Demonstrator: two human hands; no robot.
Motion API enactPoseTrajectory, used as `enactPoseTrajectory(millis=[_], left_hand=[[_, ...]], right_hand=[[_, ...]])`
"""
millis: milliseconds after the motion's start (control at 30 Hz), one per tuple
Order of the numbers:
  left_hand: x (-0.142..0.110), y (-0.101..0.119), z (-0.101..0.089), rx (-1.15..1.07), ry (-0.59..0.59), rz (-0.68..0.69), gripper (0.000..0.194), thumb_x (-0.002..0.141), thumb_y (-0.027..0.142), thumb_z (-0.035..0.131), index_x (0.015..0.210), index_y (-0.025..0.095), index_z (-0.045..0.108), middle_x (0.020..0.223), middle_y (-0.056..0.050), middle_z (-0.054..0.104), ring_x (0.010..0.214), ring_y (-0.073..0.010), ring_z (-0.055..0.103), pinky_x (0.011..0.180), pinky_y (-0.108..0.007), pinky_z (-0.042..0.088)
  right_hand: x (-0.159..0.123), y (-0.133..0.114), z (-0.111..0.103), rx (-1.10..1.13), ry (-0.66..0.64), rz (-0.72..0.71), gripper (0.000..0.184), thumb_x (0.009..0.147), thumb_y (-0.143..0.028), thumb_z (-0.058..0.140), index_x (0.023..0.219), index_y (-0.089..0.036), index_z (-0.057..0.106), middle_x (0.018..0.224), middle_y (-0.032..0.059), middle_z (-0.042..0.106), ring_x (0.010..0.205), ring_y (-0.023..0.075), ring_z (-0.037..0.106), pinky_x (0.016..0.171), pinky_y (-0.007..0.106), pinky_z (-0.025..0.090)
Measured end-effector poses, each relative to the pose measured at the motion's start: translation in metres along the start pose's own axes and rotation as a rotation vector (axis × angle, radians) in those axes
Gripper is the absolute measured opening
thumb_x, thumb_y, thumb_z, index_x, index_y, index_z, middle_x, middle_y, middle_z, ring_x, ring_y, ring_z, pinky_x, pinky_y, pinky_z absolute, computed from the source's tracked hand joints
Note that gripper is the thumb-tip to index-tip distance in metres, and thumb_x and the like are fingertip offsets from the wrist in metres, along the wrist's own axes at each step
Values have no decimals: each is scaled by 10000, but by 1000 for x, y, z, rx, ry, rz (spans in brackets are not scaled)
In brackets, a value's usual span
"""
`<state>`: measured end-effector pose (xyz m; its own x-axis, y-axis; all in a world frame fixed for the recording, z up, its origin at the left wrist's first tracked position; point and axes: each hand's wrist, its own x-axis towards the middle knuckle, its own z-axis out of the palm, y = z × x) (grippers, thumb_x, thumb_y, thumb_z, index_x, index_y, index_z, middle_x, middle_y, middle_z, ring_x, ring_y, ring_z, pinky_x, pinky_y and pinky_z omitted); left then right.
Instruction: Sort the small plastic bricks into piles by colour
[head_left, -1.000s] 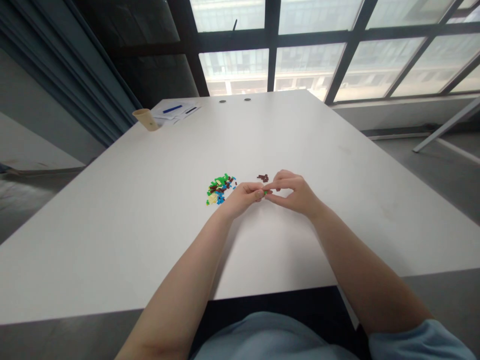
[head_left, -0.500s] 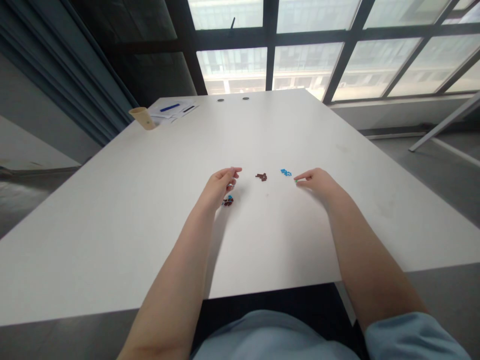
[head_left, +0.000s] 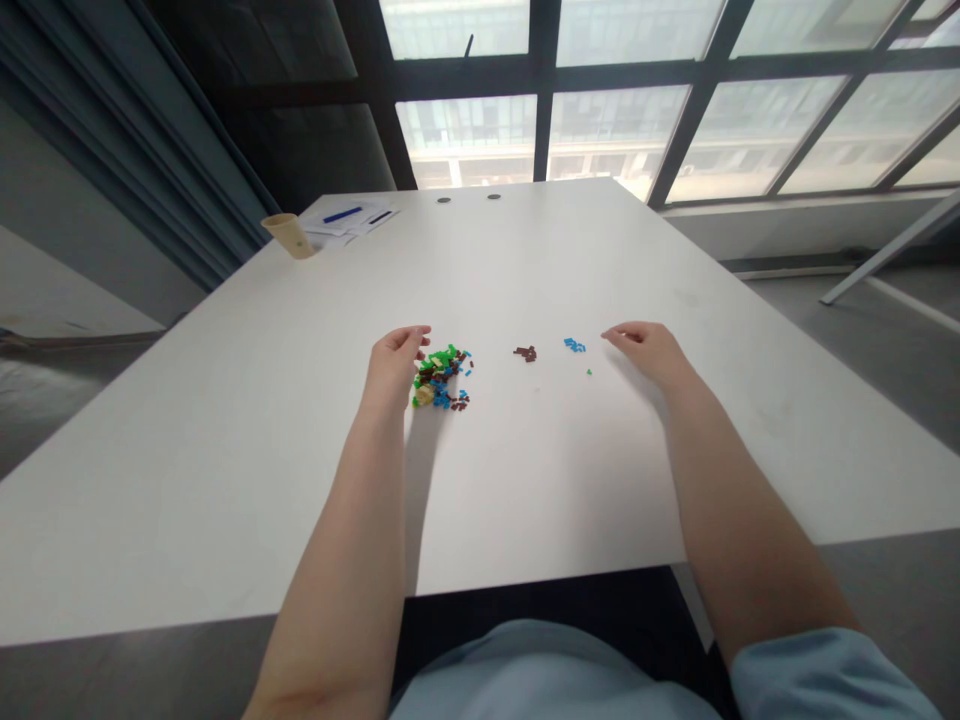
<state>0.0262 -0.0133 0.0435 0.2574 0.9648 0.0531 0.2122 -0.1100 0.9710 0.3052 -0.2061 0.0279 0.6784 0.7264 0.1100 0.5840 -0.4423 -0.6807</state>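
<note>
My left hand point(head_left: 394, 362) rests on the white table point(head_left: 225, 420), just left of a pile of tiny bricks point(head_left: 441, 376) in green, brown, blue and tan. Its fingers are curled together at the pile's upper edge, and whatever they may hold is too small to see. My right hand point(head_left: 649, 349) lies further right with its fingers loosely stretched leftward and nothing in them. Between the hands lie a small brown cluster point(head_left: 526, 353), a few blue bricks point(head_left: 574, 345) and a single green brick point(head_left: 589, 372).
A tan paper cup point(head_left: 289, 235) lies tipped at the far left corner, beside papers with a blue pen point(head_left: 346, 216). Two round cable holes point(head_left: 469, 198) sit at the table's far edge, below large windows. Dark curtains hang at the left.
Both hands were pinched together on a green brick, then parted. My right hand set the green brick down and drew right. My left hand moved left, uncovering the pile.
</note>
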Motion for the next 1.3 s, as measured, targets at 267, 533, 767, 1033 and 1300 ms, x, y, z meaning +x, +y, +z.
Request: enactPoseTrajectory(millis=[267,533,767,1033,1300], left_hand=[[6,-26,3,804,-265,267,223,668,194,571,830,205,723,868,-82,647,786,-231,576,727,-319,430],[10,-38,16,883,-241,364,266,751,221,516,940,224,704,985,-90,592,905,-234,537,812,-331,422],[10,-35,18,771,-226,364,204,730,195,534,845,194,702,944,-90,621,875,-230,562,800,-333,429],[-10,-8,24,228,-254,330,196,737,250,540,867,165,658,858,-59,676,737,-156,606,686,-264,469],[-48,28,30,144,-387,521,353,758,296,588,1098,202,596,892,-59,689,838,-173,627,779,-300,477]], right_hand=[[-7,-20,7,-56,-209,-79,381,759,-436,471,510,-177,344,496,-48,238,464,72,246,478,242,191],[-8,-21,9,-77,-206,-89,383,763,-461,464,517,-179,384,495,-41,268,471,81,265,473,240,198],[-6,-18,12,-68,-205,-93,397,755,-502,467,532,-175,441,495,-38,300,471,83,277,465,236,203],[-8,-20,13,-66,-203,-103,391,768,-478,461,524,-176,416,491,-40,296,465,80,272,461,237,201],[-11,-25,15,-52,-214,-123,434,752,-541,465,524,-177,400,488,-38,297,468,80,272,460,243,190]])
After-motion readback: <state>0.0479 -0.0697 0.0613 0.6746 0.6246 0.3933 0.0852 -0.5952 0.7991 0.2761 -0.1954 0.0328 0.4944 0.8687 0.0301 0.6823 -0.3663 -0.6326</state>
